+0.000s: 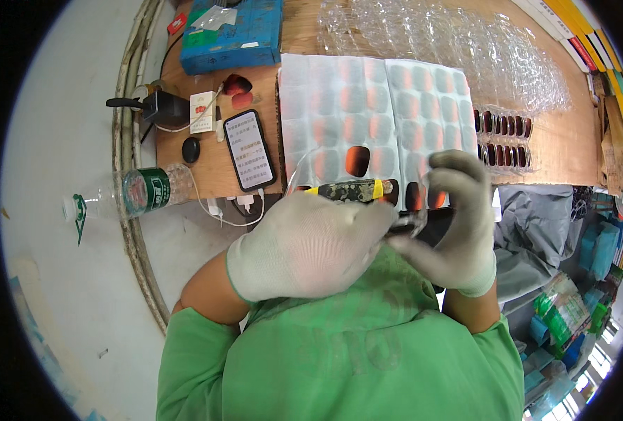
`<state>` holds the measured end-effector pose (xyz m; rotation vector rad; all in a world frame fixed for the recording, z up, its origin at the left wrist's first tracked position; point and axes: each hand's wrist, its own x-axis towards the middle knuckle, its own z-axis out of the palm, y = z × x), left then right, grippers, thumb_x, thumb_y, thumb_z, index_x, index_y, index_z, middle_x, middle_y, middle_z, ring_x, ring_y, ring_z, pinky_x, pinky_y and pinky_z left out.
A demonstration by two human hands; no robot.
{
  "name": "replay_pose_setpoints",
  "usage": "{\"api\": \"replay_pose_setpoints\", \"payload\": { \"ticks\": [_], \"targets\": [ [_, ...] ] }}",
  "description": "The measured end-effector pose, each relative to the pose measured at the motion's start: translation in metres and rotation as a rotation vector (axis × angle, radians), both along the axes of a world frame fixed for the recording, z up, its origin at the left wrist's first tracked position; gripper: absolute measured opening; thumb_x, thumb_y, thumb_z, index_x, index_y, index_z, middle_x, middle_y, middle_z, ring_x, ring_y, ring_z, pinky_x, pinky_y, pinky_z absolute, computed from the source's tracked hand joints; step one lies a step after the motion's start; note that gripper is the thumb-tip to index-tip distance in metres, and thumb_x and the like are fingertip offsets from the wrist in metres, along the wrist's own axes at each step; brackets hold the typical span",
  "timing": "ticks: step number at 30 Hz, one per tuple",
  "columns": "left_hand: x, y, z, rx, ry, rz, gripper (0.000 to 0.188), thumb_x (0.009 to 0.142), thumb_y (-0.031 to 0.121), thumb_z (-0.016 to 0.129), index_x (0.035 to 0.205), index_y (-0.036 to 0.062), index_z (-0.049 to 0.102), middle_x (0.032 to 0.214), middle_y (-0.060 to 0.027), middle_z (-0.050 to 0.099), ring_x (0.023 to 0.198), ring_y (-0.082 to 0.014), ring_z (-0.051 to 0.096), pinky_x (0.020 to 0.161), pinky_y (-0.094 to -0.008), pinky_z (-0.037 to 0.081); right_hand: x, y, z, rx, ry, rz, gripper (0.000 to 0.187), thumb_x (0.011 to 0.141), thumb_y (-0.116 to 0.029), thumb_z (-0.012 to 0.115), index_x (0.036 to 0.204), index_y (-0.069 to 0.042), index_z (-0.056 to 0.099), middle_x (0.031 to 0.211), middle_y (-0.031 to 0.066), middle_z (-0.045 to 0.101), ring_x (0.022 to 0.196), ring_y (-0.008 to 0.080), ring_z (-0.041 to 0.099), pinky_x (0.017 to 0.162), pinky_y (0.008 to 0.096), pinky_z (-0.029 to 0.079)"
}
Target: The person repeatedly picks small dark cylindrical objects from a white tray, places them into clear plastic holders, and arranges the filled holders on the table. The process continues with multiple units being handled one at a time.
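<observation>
Both my hands wear whitish knit gloves. My left hand [308, 245] is closed, its fingertips pinching a small dark, shiny piece [404, 226] that blur and the fingers partly hide. Close beside it, my right hand [458, 228] has its fingers curved and apart, with the thumb near that piece. Just beyond the left hand lies a dark tool handle [346, 191] banded with yellow tape. A loose brown tinted lens [357, 161] rests on white translucent sheets [304, 91] that cover rows of similar lenses. Further uncovered lenses [414, 196] show beside my right fingers.
On the left stand a phone [249, 151] with a cable, a small box [202, 112], a plastic bottle [146, 193] and a blue case [231, 35]. Clear plastic trays [444, 42] spread across the back. Two rows of dark lenses [504, 156] stand at right, above grey sheeting [536, 238].
</observation>
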<state>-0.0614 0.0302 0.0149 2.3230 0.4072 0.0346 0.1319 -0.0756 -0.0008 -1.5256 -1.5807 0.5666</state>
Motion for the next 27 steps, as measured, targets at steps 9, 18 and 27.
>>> {"api": "replay_pose_setpoints", "payload": {
  "ticks": [9,18,27],
  "targets": [
    [0.021,0.041,-0.069,0.071,0.097,0.605,0.031,0.087,0.028,0.069,0.094,-0.0022,0.067,0.090,-0.0169,0.069,0.082,-0.0281,0.068,0.074,-0.0397,0.054,0.034,-0.017,-0.014,0.008,-0.012,-0.097,0.008,0.072,-0.008,0.071,0.074,-0.004,0.065,0.070,0.0084,0.063,0.069,0.0258,0.064,0.105,0.0533,0.043],
    [0.058,0.020,-0.100,0.309,0.416,0.479,0.041,0.083,0.034,0.076,0.100,-0.0006,0.064,0.102,-0.0199,0.063,0.092,-0.0373,0.066,0.081,-0.0456,0.054,0.034,-0.030,-0.030,-0.015,0.383,-0.272,0.021,0.082,-0.001,0.061,0.102,0.004,0.066,0.081,0.0113,0.067,0.073,0.0238,0.066,0.102,0.0454,0.046],
    [0.035,-0.008,-0.054,-0.643,-0.485,0.353,0.021,0.090,0.014,0.075,0.094,0.0019,0.059,0.089,-0.0081,0.063,0.077,-0.0122,0.059,0.068,-0.0300,0.049,0.023,-0.031,-0.038,-0.131,0.342,0.079,0.062,0.083,0.012,0.049,0.143,0.011,0.032,0.125,0.0267,0.059,0.115,0.0365,0.065,0.094,0.0387,0.053]
  ]
}}
